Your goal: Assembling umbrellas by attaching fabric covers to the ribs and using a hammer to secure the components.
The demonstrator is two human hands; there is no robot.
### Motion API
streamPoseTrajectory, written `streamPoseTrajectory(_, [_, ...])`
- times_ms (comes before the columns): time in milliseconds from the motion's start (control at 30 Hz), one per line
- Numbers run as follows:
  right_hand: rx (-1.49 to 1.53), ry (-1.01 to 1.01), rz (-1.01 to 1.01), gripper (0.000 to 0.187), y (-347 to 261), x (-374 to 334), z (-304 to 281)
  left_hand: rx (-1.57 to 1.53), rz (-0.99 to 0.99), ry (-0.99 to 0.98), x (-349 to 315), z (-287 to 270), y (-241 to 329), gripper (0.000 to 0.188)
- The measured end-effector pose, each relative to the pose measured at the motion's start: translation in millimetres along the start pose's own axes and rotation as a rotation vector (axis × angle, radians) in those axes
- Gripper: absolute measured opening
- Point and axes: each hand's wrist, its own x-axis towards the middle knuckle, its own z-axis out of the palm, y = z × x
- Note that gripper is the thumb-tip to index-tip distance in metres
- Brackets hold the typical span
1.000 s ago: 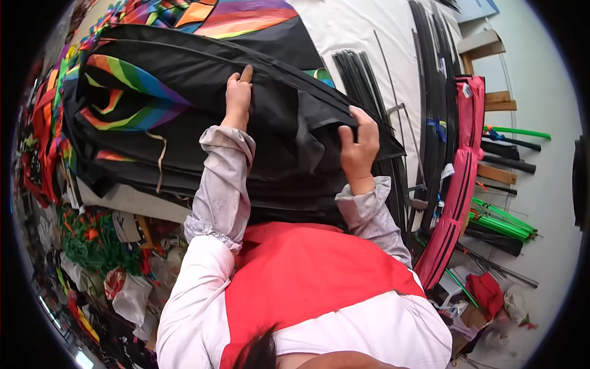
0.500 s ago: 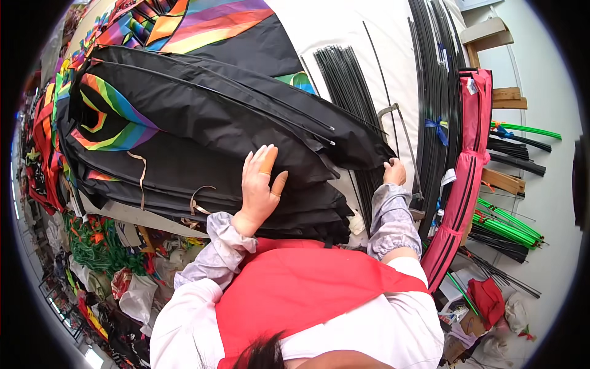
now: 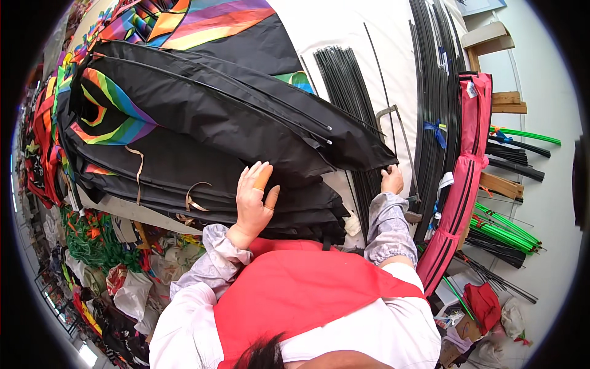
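Observation:
Black kite fabric [image 3: 209, 117] with rainbow trim lies folded in a stack across the table. My right hand [image 3: 392, 179] pinches the pointed corner of the top layer, at its right end. Thin black rods [image 3: 270, 107] run along that layer, their tips showing near its middle. Over the lower layers, my left hand [image 3: 253, 195] is spread with fingers apart, holding nothing; tan tape wraps some of its fingers. A bundle of short black rods [image 3: 347, 80] lies beyond the corner, partly under the fabric. Beside my right hand rests a small hacksaw [image 3: 405, 154].
Long black rods [image 3: 437, 74] tied with blue lie along the table's right side, next to a long pink bag [image 3: 461, 197]. Green rods [image 3: 504, 230] stick out past it. Rainbow kite fabric [image 3: 221, 24] lies at the far left. Bags and green material [image 3: 92, 240] sit below left.
My left hand has drawn slightly down and left, nearer my body. My right hand, still pinching the corner, has shifted slightly down, and the top layer looks straighter.

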Motion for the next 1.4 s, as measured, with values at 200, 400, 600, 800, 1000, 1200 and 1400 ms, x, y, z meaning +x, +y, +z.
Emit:
streamPoseTrajectory(200, [-0.047,0.270,-0.125,0.026,19.8,-19.5,10.3,-0.004,0.015,-0.003,3.4,-1.3,-1.0,0.047])
streamPoseTrajectory(400, [-0.094,0.207,-0.096,0.026,33.2,-28.0,9.6,-0.002,0.004,-0.026,9.3,1.9,-5.3,0.047])
streamPoseTrajectory(600, [-0.134,0.089,-0.067,0.025,30.2,-17.8,7.4,-0.014,-0.001,-0.049,20.7,8.1,-11.4,0.046])
streamPoseTrajectory(800, [-0.137,0.110,-0.089,0.021,30.4,-10.5,7.7,-0.034,0.005,-0.057,29.5,7.7,-14.0,0.046])
streamPoseTrajectory(1000, [0.157,0.250,-0.106,0.022,36.2,-9.6,-9.2,-0.062,-0.003,-0.021,21.1,-7.0,-12.8,0.046])
streamPoseTrajectory(1200, [0.254,0.267,0.006,0.028,36.6,-44.3,-55.6,-0.058,-0.008,0.045,-0.4,-27.8,-14.4,0.049])
streamPoseTrajectory(1400, [0.284,0.301,0.354,0.037,79.0,-111.0,-103.1,-0.132,-0.069,0.133,-23.0,-46.6,-13.2,0.047])
